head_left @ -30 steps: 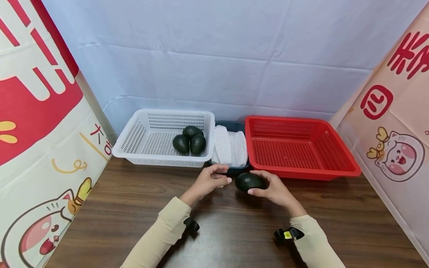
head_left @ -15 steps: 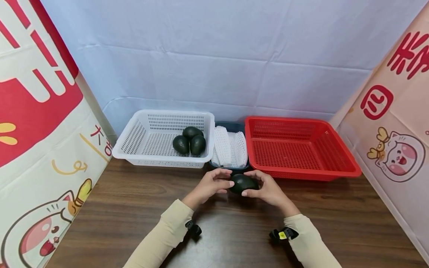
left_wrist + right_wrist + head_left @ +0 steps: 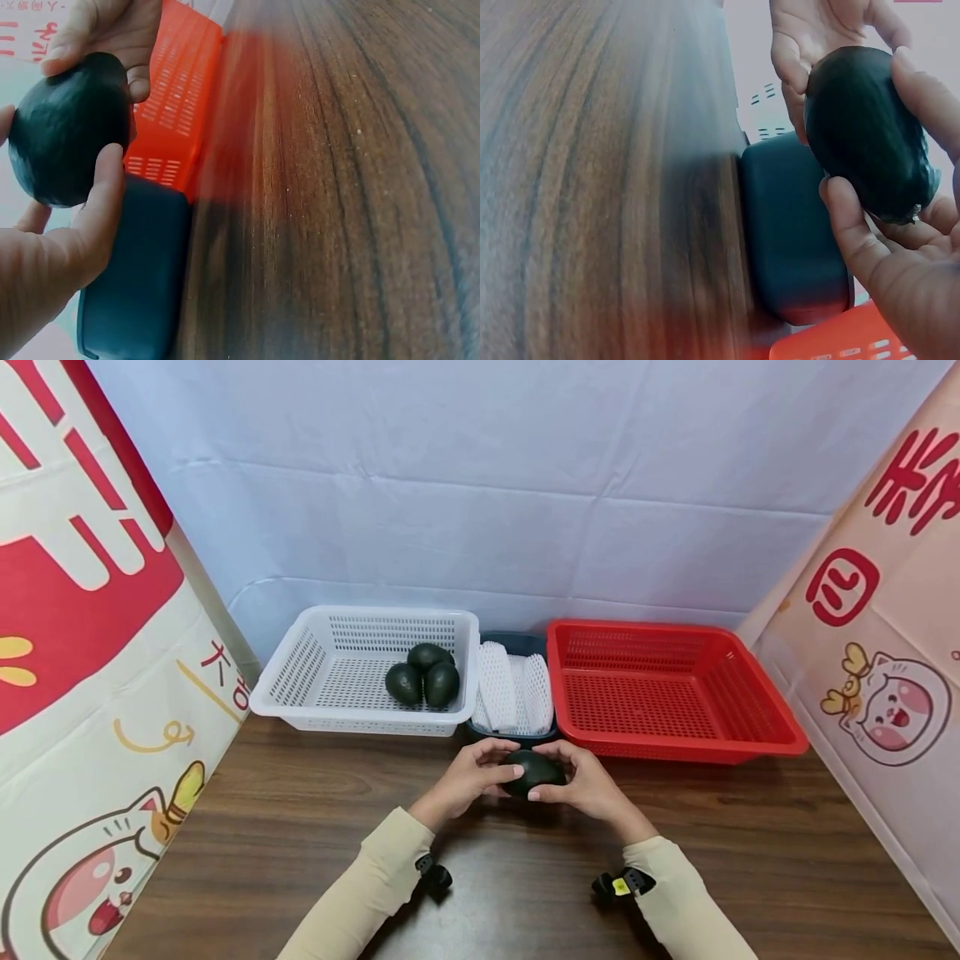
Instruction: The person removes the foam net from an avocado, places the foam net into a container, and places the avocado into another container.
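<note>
A dark green avocado (image 3: pixel 534 774) is held between both hands, just in front of the small dark bin. My left hand (image 3: pixel 471 777) grips its left end, thumb on the near side and fingers round the far side. From the other end my right hand (image 3: pixel 588 783) pinches it between thumb and fingers. The right wrist view shows the stem nub of the avocado (image 3: pixel 866 135) at the right hand's end. In the left wrist view the avocado (image 3: pixel 71 131) sits above the tabletop, with fingers of both hands round it.
A white basket (image 3: pixel 360 720) at the left holds three more avocados (image 3: pixel 426 675). White foam net sleeves (image 3: pixel 517 693) lie in the dark bin (image 3: pixel 517 643) at the centre. To the right stands a red basket (image 3: pixel 675 747). Printed cloths hang at both sides.
My right hand has moved left with the avocado. The left hand has come up to the avocado and now holds its left end.
</note>
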`<state>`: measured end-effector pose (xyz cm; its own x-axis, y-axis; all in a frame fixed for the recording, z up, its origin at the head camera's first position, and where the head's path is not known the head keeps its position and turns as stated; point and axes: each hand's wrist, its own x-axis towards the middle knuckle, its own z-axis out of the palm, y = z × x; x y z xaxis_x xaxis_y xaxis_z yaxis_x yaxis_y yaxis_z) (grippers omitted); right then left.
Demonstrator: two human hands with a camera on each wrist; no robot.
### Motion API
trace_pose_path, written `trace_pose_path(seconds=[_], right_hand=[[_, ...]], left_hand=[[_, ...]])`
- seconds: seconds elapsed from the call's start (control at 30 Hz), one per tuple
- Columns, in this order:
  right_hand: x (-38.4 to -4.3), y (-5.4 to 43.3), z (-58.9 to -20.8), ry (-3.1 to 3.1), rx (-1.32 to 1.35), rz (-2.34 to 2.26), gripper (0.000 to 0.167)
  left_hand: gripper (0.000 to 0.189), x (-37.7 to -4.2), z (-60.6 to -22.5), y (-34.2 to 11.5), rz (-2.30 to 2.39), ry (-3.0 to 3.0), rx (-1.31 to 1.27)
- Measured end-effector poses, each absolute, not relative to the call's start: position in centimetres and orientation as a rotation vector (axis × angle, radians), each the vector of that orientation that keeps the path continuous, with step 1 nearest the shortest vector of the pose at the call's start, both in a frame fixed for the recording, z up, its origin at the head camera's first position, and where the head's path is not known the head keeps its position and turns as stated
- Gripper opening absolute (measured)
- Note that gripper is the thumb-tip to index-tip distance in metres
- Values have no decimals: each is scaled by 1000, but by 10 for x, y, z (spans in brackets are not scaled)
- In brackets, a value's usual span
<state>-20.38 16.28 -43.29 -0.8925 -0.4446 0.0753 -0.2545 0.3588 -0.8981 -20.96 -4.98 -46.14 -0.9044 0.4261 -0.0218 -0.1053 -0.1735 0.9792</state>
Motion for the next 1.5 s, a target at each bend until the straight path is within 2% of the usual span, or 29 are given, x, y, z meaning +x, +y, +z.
trace_pose_path(seconds=[0.17, 0.43, 1.1, 1.33, 1.5], right_hand=[[-195, 157, -417, 2450, -618, -1542, 55], [-195, 156, -416, 2458, -626, -1534, 56], [-196, 154, -416, 2467, -665, -1525, 55], [-208, 159, -435, 2531, -764, -1344, 67], [-212, 155, -424, 2554, -881, -1219, 72]], left_hand=[[39, -208, -460, -49, 2134, 1819, 411], [38, -198, -438, -50, 2123, 1836, 451], [34, -197, -435, -52, 2104, 1972, 505], [34, -194, -429, -59, 2016, 2185, 583], [34, -192, -419, -67, 1940, 2377, 619]])
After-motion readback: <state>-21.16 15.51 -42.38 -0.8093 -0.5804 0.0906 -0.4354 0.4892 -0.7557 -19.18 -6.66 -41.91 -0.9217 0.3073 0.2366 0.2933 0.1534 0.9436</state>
